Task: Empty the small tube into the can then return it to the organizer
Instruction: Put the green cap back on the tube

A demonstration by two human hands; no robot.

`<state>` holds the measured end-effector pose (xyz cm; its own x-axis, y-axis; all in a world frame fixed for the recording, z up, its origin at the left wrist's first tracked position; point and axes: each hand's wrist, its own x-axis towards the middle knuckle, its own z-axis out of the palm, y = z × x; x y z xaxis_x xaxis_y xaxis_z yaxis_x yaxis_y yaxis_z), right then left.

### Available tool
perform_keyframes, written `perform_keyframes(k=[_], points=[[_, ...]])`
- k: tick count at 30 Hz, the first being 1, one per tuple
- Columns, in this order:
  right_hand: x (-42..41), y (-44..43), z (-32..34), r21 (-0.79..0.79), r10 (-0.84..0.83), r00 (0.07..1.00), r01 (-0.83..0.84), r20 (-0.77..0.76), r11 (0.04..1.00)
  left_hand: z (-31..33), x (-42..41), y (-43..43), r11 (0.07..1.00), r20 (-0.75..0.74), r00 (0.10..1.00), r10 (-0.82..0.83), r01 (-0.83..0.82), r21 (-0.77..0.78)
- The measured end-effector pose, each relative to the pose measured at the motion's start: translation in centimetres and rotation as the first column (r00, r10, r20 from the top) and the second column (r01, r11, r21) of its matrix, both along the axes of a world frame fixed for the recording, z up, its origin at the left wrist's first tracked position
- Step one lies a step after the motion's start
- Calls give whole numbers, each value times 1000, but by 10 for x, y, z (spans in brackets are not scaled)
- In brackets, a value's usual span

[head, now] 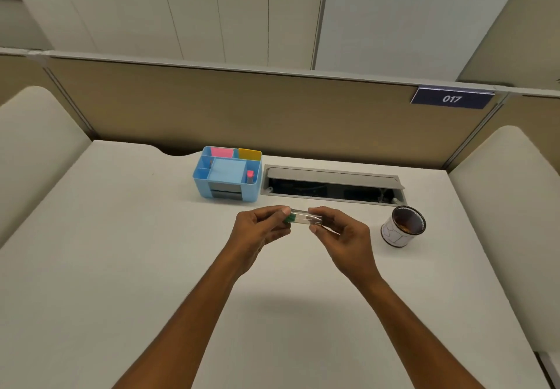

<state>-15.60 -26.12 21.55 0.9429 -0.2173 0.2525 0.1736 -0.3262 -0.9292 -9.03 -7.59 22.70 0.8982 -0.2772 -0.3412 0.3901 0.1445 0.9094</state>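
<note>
From the head cam: both hands hold the small clear tube (304, 218) level over the desk (121, 252). The left hand (261, 228) is pinching the green cap (290, 217) end, and the right hand (341, 233) is gripping the body. Looks like the cap's about to come off. I'd twist it gently and keep the mouth tilted up until it's over the can (403, 226), just to the right. The blue organizer (228, 175) sits behind.
</note>
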Motion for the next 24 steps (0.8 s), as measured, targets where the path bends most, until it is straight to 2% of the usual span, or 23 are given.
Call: perform_keyframes(k=[3, 6, 14, 24], points=[[5, 19, -3, -114, 43, 998, -38, 40, 993, 1, 0, 25, 999, -15, 1000, 28, -27, 32], [9, 37, -4, -129, 84, 996, -82, 16, 988, -1, -2, 47, 998, -31, 998, 57, -55, 39], [20, 67, -5, 103, 172, 976, -159, -135, 982, -3, -1, 76, 996, -4, 998, 59, -59, -64], [22, 76, -1, 238, 192, 962, -143, -195, 961, -12, 11, 75, 997, 19, 999, 51, -50, -61]])
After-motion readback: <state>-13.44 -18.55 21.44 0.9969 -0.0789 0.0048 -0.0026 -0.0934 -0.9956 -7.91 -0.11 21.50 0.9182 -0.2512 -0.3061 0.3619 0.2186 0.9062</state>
